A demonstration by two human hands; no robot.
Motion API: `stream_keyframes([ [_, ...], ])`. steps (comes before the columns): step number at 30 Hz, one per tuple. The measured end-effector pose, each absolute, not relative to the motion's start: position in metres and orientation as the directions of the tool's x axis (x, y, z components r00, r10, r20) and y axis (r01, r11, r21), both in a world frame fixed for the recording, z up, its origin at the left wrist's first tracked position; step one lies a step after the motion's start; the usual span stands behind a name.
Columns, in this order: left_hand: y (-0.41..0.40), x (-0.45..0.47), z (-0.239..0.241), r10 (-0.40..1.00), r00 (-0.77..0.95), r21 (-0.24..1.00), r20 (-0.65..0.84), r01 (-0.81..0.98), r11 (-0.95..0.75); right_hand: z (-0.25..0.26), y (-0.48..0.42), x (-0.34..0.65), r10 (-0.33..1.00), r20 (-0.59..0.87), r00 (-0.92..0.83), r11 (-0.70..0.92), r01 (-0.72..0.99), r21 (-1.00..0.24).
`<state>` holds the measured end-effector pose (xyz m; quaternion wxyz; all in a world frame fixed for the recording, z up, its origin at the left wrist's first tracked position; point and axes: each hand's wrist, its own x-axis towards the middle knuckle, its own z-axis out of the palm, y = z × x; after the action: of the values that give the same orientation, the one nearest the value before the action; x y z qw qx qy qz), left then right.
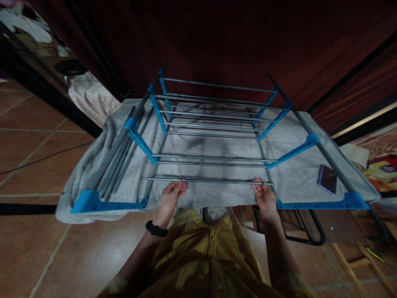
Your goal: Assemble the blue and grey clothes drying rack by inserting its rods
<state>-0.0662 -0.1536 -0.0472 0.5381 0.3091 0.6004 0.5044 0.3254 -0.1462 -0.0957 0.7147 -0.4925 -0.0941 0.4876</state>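
Note:
A rack of grey metal rods and blue plastic brackets point(141, 142) lies on a grey cloth point(211, 147) spread over a low surface. My left hand point(172, 198) grips a loose pair of thin metal rods point(211, 180) near their left end, fingers curled round them. My right hand point(263, 194) pinches the same rods near their right end. The rods run level across the front of the rack, just short of the nearest blue brackets. A black band sits on my left wrist point(156, 229).
A dark phone point(327, 179) lies on the cloth at the right. Several spare grey rods point(119, 159) lie bundled along the left side. A dark curtain point(217, 37) hangs behind. Tiled floor lies at left, a black tube frame point(305, 231) and wooden slats point(359, 265) at right.

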Motion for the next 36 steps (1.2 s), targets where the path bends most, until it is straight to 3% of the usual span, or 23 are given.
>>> stream_keyframes([
  [3,-0.156,-0.065,-0.047,0.970,-0.194,0.971,-0.146,0.161,0.178,-0.096,-0.146,0.325,0.789,-0.340,0.511,0.041,-0.597,-0.802],
  [5,-0.159,-0.065,-0.044,0.984,-0.170,0.921,0.046,0.388,0.024,-0.096,-0.147,0.326,0.790,-0.342,0.509,0.036,-0.595,-0.803],
  [8,-0.161,-0.065,-0.038,0.951,-0.046,0.707,0.306,0.680,-0.194,-0.096,-0.147,0.326,0.798,-0.337,0.499,0.038,-0.600,-0.799],
  [10,-0.159,-0.067,-0.035,0.926,0.072,0.534,0.371,0.799,-0.276,-0.096,-0.147,0.326,0.797,-0.334,0.503,0.047,-0.604,-0.796],
  [13,-0.154,-0.073,-0.032,0.917,0.204,0.362,0.343,0.872,-0.330,-0.095,-0.146,0.326,0.790,-0.344,0.507,0.041,-0.605,-0.796],
  [18,-0.145,-0.086,-0.035,0.922,0.333,0.226,0.196,0.900,-0.373,-0.096,-0.147,0.327,0.788,-0.328,0.520,0.050,-0.586,-0.809],
  [36,-0.141,-0.094,-0.057,0.921,0.344,0.140,0.182,0.918,-0.371,-0.095,-0.150,0.329,0.788,-0.323,0.524,0.079,-0.607,-0.791],
])
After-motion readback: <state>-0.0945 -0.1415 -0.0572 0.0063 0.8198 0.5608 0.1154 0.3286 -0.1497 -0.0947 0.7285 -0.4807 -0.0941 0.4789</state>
